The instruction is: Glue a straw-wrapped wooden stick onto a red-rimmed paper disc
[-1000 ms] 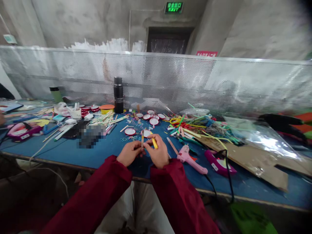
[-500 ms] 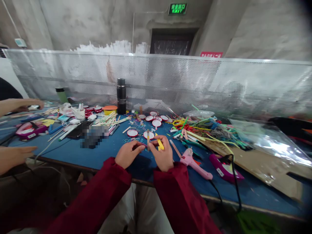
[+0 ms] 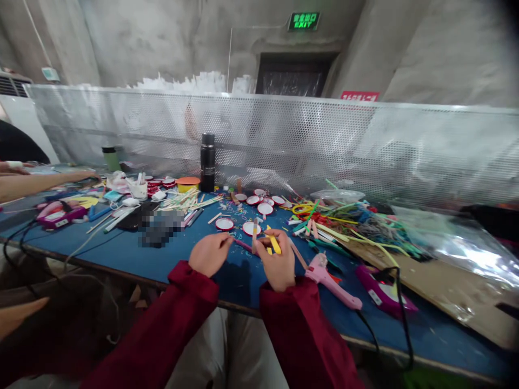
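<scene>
Both my hands work close together over the blue table (image 3: 121, 254), sleeves dark red. My right hand (image 3: 279, 260) is closed round a yellow stick (image 3: 274, 243) and a wooden stick (image 3: 254, 235) that stands up between the hands. My left hand (image 3: 208, 252) pinches the end of a thin pink strip (image 3: 244, 246) that runs across to the sticks. Small round red-rimmed mirrors (image 3: 250, 228) lie just beyond my fingers. A pink glue gun (image 3: 330, 274) lies right beside my right hand.
A black flask (image 3: 207, 162) stands at the perforated metal screen (image 3: 324, 140). Coloured sticks and straws (image 3: 352, 219) pile at the right beside cardboard (image 3: 446, 281) and a purple glue gun (image 3: 383, 289). Another person's arm (image 3: 36, 182) reaches in at the left.
The view has shifted, so everything sits slightly right. My left hand has drawn a little away from the sticks, stretching the pink strip. The other person's arms at the left have moved.
</scene>
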Available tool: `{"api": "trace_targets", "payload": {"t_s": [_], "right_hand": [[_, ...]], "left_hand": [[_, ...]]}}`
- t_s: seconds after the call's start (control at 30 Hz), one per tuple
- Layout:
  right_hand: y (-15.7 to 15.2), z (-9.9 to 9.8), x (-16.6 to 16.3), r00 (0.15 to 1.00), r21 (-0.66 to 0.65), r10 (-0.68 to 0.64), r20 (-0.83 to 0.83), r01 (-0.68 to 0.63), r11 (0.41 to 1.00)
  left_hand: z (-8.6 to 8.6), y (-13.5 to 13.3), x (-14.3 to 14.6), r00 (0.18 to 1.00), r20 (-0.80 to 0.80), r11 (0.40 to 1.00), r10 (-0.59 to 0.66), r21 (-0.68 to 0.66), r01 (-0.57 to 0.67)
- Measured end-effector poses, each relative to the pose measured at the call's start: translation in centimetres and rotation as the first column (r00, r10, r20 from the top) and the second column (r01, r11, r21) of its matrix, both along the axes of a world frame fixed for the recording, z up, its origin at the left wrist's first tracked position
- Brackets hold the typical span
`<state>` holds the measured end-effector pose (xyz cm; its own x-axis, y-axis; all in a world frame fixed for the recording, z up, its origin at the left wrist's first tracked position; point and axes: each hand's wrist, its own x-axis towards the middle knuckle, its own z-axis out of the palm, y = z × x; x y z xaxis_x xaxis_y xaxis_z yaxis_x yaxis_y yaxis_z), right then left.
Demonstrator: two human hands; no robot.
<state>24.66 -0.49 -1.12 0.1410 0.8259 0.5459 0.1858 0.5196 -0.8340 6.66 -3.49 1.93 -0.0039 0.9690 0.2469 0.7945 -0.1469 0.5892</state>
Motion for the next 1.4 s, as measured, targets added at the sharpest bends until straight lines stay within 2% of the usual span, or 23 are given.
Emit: {"api": "trace_targets", "payload": {"t_s": [0.03,0.1,0.17,0.23,0.3,0.37,0.4,0.47,0.5,0.57,0.63,0.7,0.8,0.9,1.1,1.23,1.4], "right_hand": [[0.0,0.0,0.0,1.000,0.005,-0.004,-0.001,0.004,1.000],[0.0,0.0,0.0,1.000,0.011,-0.016,-0.007,0.016,1.000],[-0.1,0.1,0.0,1.000,0.008,-0.024,-0.010,0.024,1.000],[-0.2,0.2,0.0,1.000,0.008,-0.026,-0.014,0.026,1.000],[-0.2,0.2,-0.1,0.999,0.013,-0.028,-0.018,0.029,1.000],[-0.2,0.3,-0.1,0.999,0.018,-0.040,-0.015,0.040,0.999],[-0.2,0.3,-0.2,0.999,0.017,-0.046,-0.015,0.047,0.999],[0.0,0.2,-0.2,0.998,0.012,-0.052,-0.024,0.052,0.999],[0.2,0.2,-0.3,0.998,0.008,-0.049,-0.032,0.049,0.999],[0.5,0.2,-0.4,0.998,-0.007,-0.030,-0.060,0.030,1.000],[0.9,0.3,-0.4,0.995,-0.039,0.011,-0.098,-0.015,0.999],[1.3,0.6,-0.3,0.987,-0.071,0.063,-0.146,-0.074,0.995],[2.1,1.0,-0.1,0.979,-0.083,0.096,-0.178,-0.112,0.990],[3.2,1.2,0.3,0.988,-0.050,0.081,-0.132,-0.089,0.995],[5.5,0.5,0.9,0.996,-0.042,0.088,0.009,-0.087,0.995],[6.2,0.6,1.0,0.998,-0.038,0.027,-0.062,-0.029,0.999],[5.6,1.5,1.4,0.977,-0.016,0.064,-0.204,-0.068,0.998]], "left_hand": [[-0.5,0.0,1.2,0.998,0.003,0.998,-0.064,0.025,0.064],[-1.4,0.0,2.6,0.994,0.031,0.994,-0.104,0.048,0.103],[-2.4,0.2,2.2,0.989,0.144,0.998,-0.037,0.061,0.029],[-2.9,0.5,0.2,0.921,0.384,0.995,0.067,0.042,-0.090],[-3.0,0.7,-2.7,0.722,0.666,0.965,0.187,0.014,-0.263],[-2.6,0.7,-5.1,0.396,0.873,0.881,0.284,-0.075,-0.467],[-2.3,0.7,-5.7,0.351,0.888,0.864,0.298,-0.095,-0.494],[-1.7,0.6,-5.5,0.349,0.893,0.868,0.285,-0.086,-0.490],[-1.5,0.6,-4.7,0.420,0.875,0.908,0.242,-0.051,-0.415],[-1.1,0.8,-2.2,0.633,0.769,0.995,0.084,-0.037,-0.087],[-0.8,1.1,0.7,0.752,0.652,0.980,-0.100,-0.064,0.187],[-0.5,1.9,2.9,0.773,0.579,0.939,-0.260,-0.034,0.342],[-0.1,3.5,4.1,0.691,0.640,0.885,-0.336,-0.038,0.465],[-0.2,5.4,3.9,0.629,0.716,0.849,-0.303,-0.097,0.519],[-1.9,7.5,4.1,0.617,0.738,0.826,-0.273,-0.149,0.544],[-3.1,7.8,4.9,0.617,0.741,0.851,-0.266,-0.121,0.512],[-3.2,7.5,4.9,0.605,0.750,0.888,-0.269,-0.051,0.458]]}}
